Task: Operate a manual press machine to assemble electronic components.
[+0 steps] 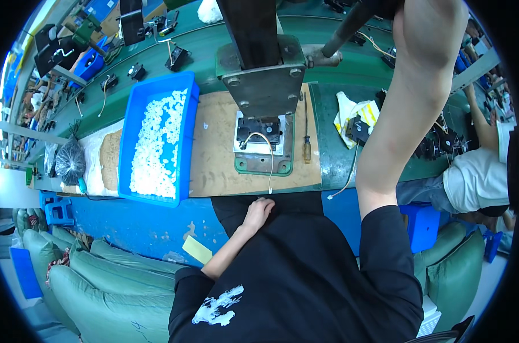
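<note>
Right hand (436,23) partly cut off

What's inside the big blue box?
The blue bin holds a heap of small white plastic pieces. They cover much of its floor, so anything under them is hidden.

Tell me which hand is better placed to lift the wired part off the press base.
Probably the left hand: it rests at the bench edge, near the white wire trailing from the black part under the press. The right hand is raised high at the lever.
</note>
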`<action>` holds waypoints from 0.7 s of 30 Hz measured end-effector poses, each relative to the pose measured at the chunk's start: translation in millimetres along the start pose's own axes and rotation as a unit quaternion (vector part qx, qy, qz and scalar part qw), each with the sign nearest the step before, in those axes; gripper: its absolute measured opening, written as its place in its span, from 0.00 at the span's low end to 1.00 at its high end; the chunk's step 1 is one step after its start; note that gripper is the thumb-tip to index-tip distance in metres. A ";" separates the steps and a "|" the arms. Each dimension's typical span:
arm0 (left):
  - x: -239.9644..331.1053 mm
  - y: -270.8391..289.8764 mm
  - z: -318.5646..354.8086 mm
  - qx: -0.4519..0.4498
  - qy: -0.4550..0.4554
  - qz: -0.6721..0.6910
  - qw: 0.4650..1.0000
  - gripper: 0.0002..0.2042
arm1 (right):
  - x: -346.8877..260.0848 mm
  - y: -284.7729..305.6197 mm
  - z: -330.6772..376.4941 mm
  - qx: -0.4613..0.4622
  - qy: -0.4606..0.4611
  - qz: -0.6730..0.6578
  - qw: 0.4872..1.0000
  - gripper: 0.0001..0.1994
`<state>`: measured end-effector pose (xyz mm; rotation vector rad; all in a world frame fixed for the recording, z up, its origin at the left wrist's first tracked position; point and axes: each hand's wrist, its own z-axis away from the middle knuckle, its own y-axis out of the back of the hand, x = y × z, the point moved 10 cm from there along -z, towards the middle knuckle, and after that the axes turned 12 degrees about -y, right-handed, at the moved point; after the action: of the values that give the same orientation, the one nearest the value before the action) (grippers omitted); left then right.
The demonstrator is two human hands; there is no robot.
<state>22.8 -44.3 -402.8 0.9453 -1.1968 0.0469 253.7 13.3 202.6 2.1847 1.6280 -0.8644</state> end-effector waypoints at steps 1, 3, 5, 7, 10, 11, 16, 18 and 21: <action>20.7 19.6 4.1 0.000 -0.003 -0.002 1.000 0.06 | 2.0 1.3 -1.0 -0.018 0.011 -0.007 1.000 0.20; 67.3 47.3 16.3 -0.039 0.009 0.167 0.985 0.08 | 6.7 4.6 -2.0 -0.027 0.018 -0.024 0.999 0.19; 123.4 100.1 10.9 -0.021 -0.081 0.142 0.986 0.08 | 6.2 4.5 -2.9 -0.019 0.014 -0.033 0.999 0.19; 140.4 152.7 -1.6 0.037 -0.014 0.152 0.988 0.09 | 3.0 3.1 -4.0 -0.022 0.007 -0.013 1.000 0.20; 151.9 221.4 -45.8 0.159 -0.043 0.130 0.978 0.11 | 6.2 5.4 -6.2 -0.016 0.004 -0.009 1.000 0.20; 169.0 239.7 -64.4 0.163 -0.078 0.082 0.980 0.11 | 2.9 4.5 -6.0 -0.017 0.020 -0.002 1.000 0.21; 186.8 258.9 -138.5 0.151 -0.177 0.023 0.972 0.08 | -2.4 -4.1 -5.6 -0.002 0.017 0.035 0.999 0.21; 176.1 239.3 -154.9 0.078 -0.149 0.018 0.986 0.08 | -1.4 -2.6 -6.1 0.012 0.001 0.022 1.000 0.20; 160.7 220.7 -168.2 0.060 -0.132 0.109 0.983 0.10 | -5.2 -0.1 -6.9 0.020 0.007 0.022 1.000 0.19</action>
<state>108.5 133.6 -150.1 0.9416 -1.5546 0.1732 254.7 13.2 211.2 2.2498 1.5764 -0.8778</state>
